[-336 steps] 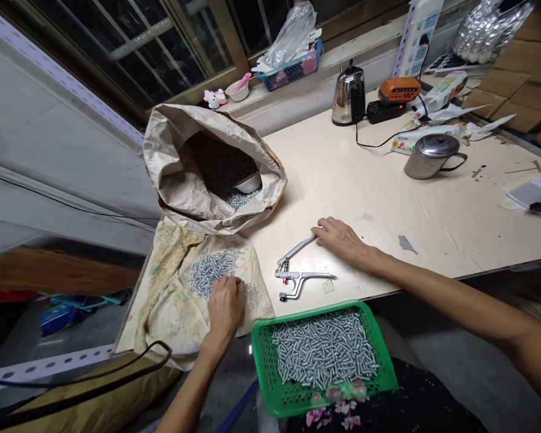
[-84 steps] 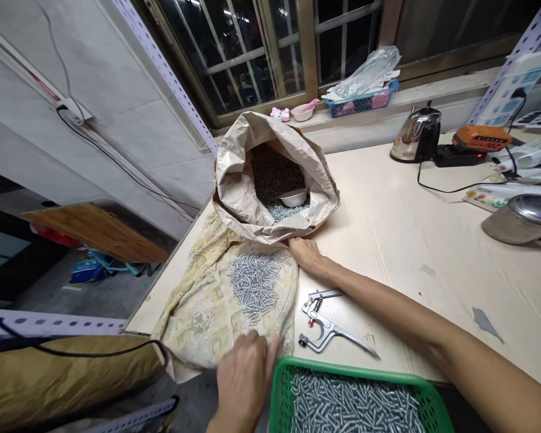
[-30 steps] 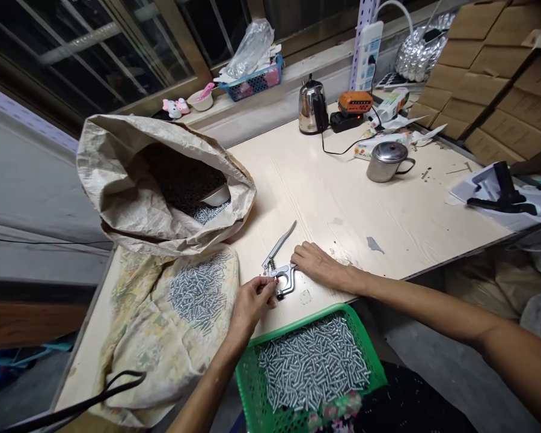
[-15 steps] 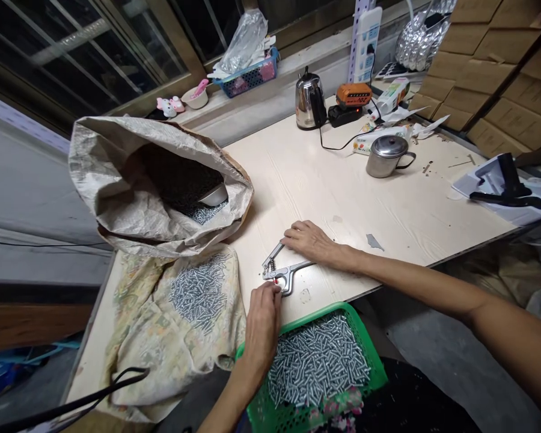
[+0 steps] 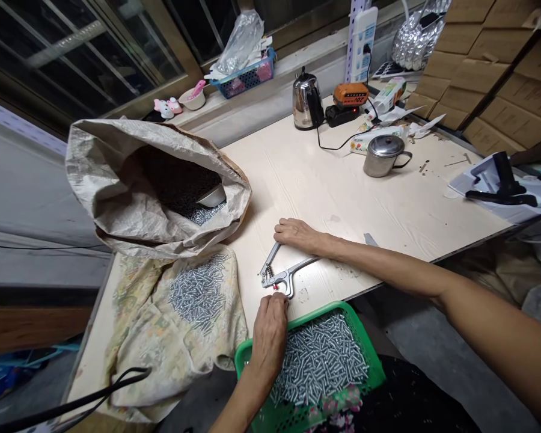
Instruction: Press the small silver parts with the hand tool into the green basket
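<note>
On the table lies a grey metal lever tool (image 5: 290, 280) with two long arms, a small spring and a red part at its jaw end. My right hand (image 5: 297, 234) is closed over the tool's raised upper arm. Just below the red part, my left hand (image 5: 271, 328) has its fingers pinched together; whatever is in them is hidden. A green plastic basket (image 5: 360, 319) full of silvery screws (image 5: 324, 361) stands at the table's front edge, beside my left wrist. More screws (image 5: 198, 291) lie in a heap on a patterned cloth (image 5: 139, 349) to the left.
A large woven sack (image 5: 103, 198), holding more screws and a metal scoop (image 5: 213, 196), stands open at the left. Towards the back are a kettle (image 5: 306, 102), an orange battery (image 5: 350, 94) on a charger, and a lidded metal cup (image 5: 382, 155). Cardboard boxes (image 5: 478, 72) are stacked at right.
My right hand has shifted slightly left, and the tool's upper arm stands steeper. My left hand has drawn a little right and back from the red part. The view has shifted slightly.
</note>
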A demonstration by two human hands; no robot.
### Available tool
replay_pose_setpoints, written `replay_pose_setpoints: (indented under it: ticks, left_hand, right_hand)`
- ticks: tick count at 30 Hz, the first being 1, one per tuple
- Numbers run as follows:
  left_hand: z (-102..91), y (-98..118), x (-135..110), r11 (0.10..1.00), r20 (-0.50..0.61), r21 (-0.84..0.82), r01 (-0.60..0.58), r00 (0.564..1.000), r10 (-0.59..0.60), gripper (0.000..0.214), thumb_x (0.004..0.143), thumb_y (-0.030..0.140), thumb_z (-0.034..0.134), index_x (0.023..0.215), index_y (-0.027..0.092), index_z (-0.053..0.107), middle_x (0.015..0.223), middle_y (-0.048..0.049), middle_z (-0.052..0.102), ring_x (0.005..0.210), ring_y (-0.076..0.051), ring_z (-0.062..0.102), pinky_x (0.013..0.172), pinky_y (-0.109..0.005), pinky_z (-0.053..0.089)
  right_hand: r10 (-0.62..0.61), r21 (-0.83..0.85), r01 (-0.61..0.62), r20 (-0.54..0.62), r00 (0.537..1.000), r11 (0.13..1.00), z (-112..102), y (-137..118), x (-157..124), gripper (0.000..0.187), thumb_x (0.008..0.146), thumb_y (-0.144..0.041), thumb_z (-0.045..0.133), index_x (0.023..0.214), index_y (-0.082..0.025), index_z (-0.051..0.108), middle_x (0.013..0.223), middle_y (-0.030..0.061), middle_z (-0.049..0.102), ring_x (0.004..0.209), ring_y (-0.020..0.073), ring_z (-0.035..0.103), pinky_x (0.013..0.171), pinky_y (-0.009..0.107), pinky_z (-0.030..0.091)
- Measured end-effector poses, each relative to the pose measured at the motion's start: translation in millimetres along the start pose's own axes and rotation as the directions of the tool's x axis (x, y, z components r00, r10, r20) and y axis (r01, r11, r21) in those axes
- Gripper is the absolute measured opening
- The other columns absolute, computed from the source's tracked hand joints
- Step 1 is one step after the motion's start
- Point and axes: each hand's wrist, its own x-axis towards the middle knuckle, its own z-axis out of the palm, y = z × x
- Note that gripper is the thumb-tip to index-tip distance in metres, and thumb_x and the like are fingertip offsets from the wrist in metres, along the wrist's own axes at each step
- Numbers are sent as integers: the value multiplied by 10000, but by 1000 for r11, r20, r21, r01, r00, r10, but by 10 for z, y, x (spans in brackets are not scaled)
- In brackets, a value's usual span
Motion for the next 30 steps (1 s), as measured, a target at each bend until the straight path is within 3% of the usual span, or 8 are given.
replay_pose_setpoints:
  ticks: [8,13,15,18,20,22,25,30]
  left_hand:
    - [-4,44,-107,998,-26,-36,42,999,-43,202,927,61,403,1071,161,504,974,-86,624,892,-214,556,765,-332,506]
    - [-40,55,-146,950,2,-243,196,979,-202,189,946,157,412,1051,173,568,963,-90,654,912,-217,603,780,-338,510]
    - [-90,13,-101,858,56,-374,352,932,-358,195,943,255,445,1013,169,606,950,-93,662,903,-215,622,788,-341,508]
    - [-168,-111,19,597,189,-542,592,778,-599,282,875,403,528,940,155,645,903,-87,677,842,-212,638,761,-337,511]
    - [-202,-203,105,416,286,-610,675,677,-679,350,797,466,584,897,138,654,832,-75,680,761,-198,630,698,-315,509]
    - [-220,-270,174,299,369,-635,712,620,-692,405,719,495,631,869,120,661,753,-54,670,665,-172,601,622,-287,488]
    - [-230,-303,232,218,456,-642,735,595,-662,470,640,498,673,891,100,678,643,-9,634,543,-134,539,542,-260,443]
    - [-250,-268,261,146,492,-682,717,597,-634,439,614,474,700,852,106,683,521,41,562,488,-113,501,520,-242,417]
  right_hand:
    - [-19,-42,15,-95,995,999,140,-6,-163,207,975,-136,407,893,-153,597,883,54,595,869,185,437,712,295,333]
    - [-15,-71,4,-143,990,997,225,-7,-234,196,972,-140,422,886,-164,597,878,52,589,870,186,433,715,298,330]
    - [-24,-72,13,-148,989,997,221,-7,-244,194,973,-151,427,880,-169,596,880,50,587,873,185,430,718,297,327]
    - [-13,-75,2,-150,989,997,200,-18,-256,190,974,-162,430,883,-172,597,889,51,585,879,185,426,720,296,320]
    - [-1,-75,-10,-150,989,997,189,-33,-264,179,973,-167,437,898,-173,600,900,55,583,887,188,424,722,297,316]
    - [6,-73,-17,-143,990,997,182,-52,-268,156,966,-166,454,917,-174,603,909,58,582,889,191,421,724,301,313]
    - [20,-73,-29,-118,993,997,176,-74,-265,134,952,-152,475,934,-174,606,915,63,584,887,198,418,724,306,306]
    - [13,-81,-22,-112,994,996,154,-67,-252,164,952,-124,444,918,-172,598,938,69,589,901,203,413,727,311,292]
